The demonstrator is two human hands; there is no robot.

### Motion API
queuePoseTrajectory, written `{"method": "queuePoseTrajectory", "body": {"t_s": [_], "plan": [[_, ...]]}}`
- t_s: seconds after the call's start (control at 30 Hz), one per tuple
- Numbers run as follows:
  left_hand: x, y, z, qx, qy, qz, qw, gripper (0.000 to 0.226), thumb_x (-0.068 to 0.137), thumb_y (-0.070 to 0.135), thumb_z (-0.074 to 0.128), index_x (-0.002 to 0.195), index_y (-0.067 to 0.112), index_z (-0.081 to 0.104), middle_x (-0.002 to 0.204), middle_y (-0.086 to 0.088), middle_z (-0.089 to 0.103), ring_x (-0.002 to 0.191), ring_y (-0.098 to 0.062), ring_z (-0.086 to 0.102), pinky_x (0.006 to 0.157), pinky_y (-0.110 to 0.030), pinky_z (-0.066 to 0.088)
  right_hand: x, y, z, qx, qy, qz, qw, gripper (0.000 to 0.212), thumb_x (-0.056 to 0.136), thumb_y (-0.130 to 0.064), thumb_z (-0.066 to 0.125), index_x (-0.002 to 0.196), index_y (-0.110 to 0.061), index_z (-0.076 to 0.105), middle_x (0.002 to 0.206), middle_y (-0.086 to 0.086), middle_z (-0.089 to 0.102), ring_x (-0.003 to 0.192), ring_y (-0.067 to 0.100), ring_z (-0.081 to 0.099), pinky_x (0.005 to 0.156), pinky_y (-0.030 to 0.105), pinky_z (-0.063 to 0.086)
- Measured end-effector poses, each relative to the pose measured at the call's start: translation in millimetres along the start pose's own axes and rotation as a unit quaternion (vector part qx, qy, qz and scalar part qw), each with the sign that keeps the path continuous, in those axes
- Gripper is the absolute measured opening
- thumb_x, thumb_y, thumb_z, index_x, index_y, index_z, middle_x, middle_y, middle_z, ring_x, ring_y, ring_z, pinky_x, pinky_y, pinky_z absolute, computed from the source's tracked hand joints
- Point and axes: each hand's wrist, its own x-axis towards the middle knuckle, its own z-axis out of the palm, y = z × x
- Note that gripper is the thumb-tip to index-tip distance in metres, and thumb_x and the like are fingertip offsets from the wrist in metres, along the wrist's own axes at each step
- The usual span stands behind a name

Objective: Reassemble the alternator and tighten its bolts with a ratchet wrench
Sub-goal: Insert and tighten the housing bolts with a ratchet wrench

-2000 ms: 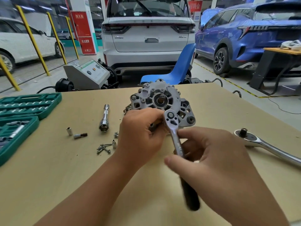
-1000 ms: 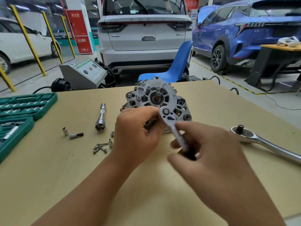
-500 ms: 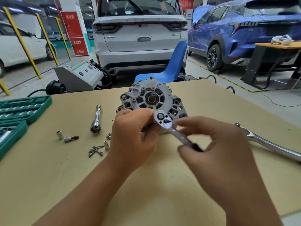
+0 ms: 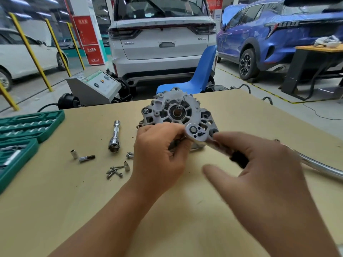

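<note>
The alternator [image 4: 178,112] stands on edge near the middle of the table [image 4: 55,201], toward its far edge, rear housing facing the person. The left hand [image 4: 159,156] is curled against the lower left of the housing and appears to pinch something under the ratchet head; what it grips is hidden. The right hand [image 4: 259,173] holds the small ratchet wrench [image 4: 196,134] by its dark handle, fingers wrapped loosely, thumb extended and blurred. The ratchet head sits over the lower right of the housing.

Step in hand, by judgement: tightening a housing bolt, mid-swing of the handle. The next move calls for keeping the socket square on the bolt head while the left hand steadies the housing, then returning the handle for another stroke. Slippage off the bolt is the main risk.

A second, larger ratchet [image 4: 319,167] lies toward the right edge. Left of the alternator lie a long socket extension [image 4: 115,136], two small sockets [image 4: 74,153], a bit [image 4: 86,157] and loose screws [image 4: 115,172]. A green socket case [image 4: 27,125] lies open at the left edge.

Legible writing: "X6" on the tailgate of the white SUV [image 4: 161,43]. The red pillar signs [image 4: 89,39] carry Chinese characters, too blurred to read.
</note>
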Motion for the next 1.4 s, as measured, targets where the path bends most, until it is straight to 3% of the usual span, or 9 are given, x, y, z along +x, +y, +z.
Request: {"method": "queuePoseTrajectory", "body": {"t_s": [0.1,0.33,0.47,0.63,0.8,0.97,1.13,1.3,1.4], "plan": [[-0.1,-1.3,3.7,-0.002,0.016,-0.020,1.000,0.013,0.087,0.011,0.074,0.074,0.008,0.071,0.062,0.007,0.060,0.056,-0.016,0.050,0.059,-0.043,0.045,-6.9,-13.0,3.4,0.058,-0.095,-0.011,0.994,0.055,0.057,-0.036,0.076,0.106,-0.052,0.058,0.081,-0.030,0.069,0.061,-0.008,0.065,0.062,0.011,0.049],[-0.8,1.9,1.1,-0.009,0.003,-0.014,1.000,0.006,0.091,0.015,0.079,0.086,0.011,0.078,0.075,0.007,0.071,0.065,-0.013,0.061,0.067,-0.046,0.050,1.0,2.2,4.6,0.020,0.032,0.044,0.998,0.043,0.064,-0.021,0.078,0.099,-0.045,0.069,0.081,-0.024,0.072,0.070,-0.001,0.067,0.074,0.030,0.059],[0.6,0.6,2.9,-0.024,0.004,-0.040,0.999,0.019,0.091,0.011,0.077,0.075,0.018,0.070,0.063,0.012,0.060,0.056,-0.008,0.049,0.060,-0.036,0.039,-7.7,-8.6,9.9,0.025,-0.073,0.011,0.997,0.050,0.061,-0.031,0.072,0.106,-0.049,0.062,0.080,-0.029,0.069,0.063,-0.002,0.065,0.053,0.021,0.051],[-1.2,-0.3,-2.0,-0.006,-0.016,-0.003,1.000,0.003,0.089,0.018,0.079,0.090,0.015,0.079,0.078,0.009,0.073,0.067,-0.010,0.061,0.072,-0.045,0.049,4.7,10.1,5.1,0.005,0.056,0.063,0.996,0.034,0.069,-0.022,0.079,0.094,-0.044,0.071,0.083,-0.025,0.072,0.075,-0.001,0.066,0.071,0.026,0.050],[2.7,0.7,2.5,0.000,0.018,-0.025,1.000,0.033,0.090,0.015,0.076,0.064,0.020,0.057,0.058,0.017,0.047,0.055,-0.001,0.038,0.061,-0.028,0.032,-7.3,-11.2,13.1,0.027,-0.072,0.007,0.997,0.042,0.064,-0.032,0.070,0.104,-0.041,0.064,0.079,-0.021,0.070,0.060,0.003,0.064,0.053,0.025,0.053],[-0.1,1.2,-1.4,-0.002,-0.015,-0.007,1.000,0.014,0.091,0.021,0.077,0.081,0.011,0.078,0.065,0.007,0.064,0.058,-0.013,0.049,0.066,-0.042,0.045,6.6,17.2,-0.1,0.006,0.054,0.072,0.996,0.042,0.070,-0.011,0.077,0.100,-0.040,0.075,0.086,-0.025,0.073,0.080,0.001,0.065,0.073,0.017,0.047],[3.9,2.2,-0.4,-0.018,-0.003,-0.031,0.999,0.034,0.091,0.014,0.075,0.060,0.007,0.061,0.053,0.009,0.043,0.052,-0.013,0.033,0.058,-0.033,0.030,-8.8,-9.1,9.1,0.022,-0.099,0.014,0.995,0.039,0.064,-0.034,0.071,0.103,-0.033,0.065,0.077,-0.015,0.070,0.062,0.006,0.065,0.055,0.031,0.053],[2.8,0.2,-8.0,-0.032,-0.056,-0.024,0.998,0.016,0.093,0.024,0.074,0.084,0.013,0.081,0.059,0.001,0.065,0.053,-0.020,0.050,0.064,-0.041,0.043,3.4,7.9,2.5,-0.045,0.018,0.053,0.997,0.041,0.075,-0.011,0.073,0.104,-0.040,0.074,0.092,-0.018,0.074,0.082,0.008,0.063,0.085,0.037,0.052],[5.7,2.8,-5.3,-0.038,-0.032,-0.031,0.998,0.025,0.093,0.022,0.074,0.073,0.007,0.076,0.056,0.001,0.060,0.050,-0.021,0.046,0.057,-0.037,0.040,-4.2,-5.2,5.8,-0.061,-0.083,0.026,0.994,0.031,0.073,-0.030,0.073,0.102,-0.036,0.067,0.081,-0.014,0.072,0.068,0.009,0.063,0.070,0.037,0.055]]}}
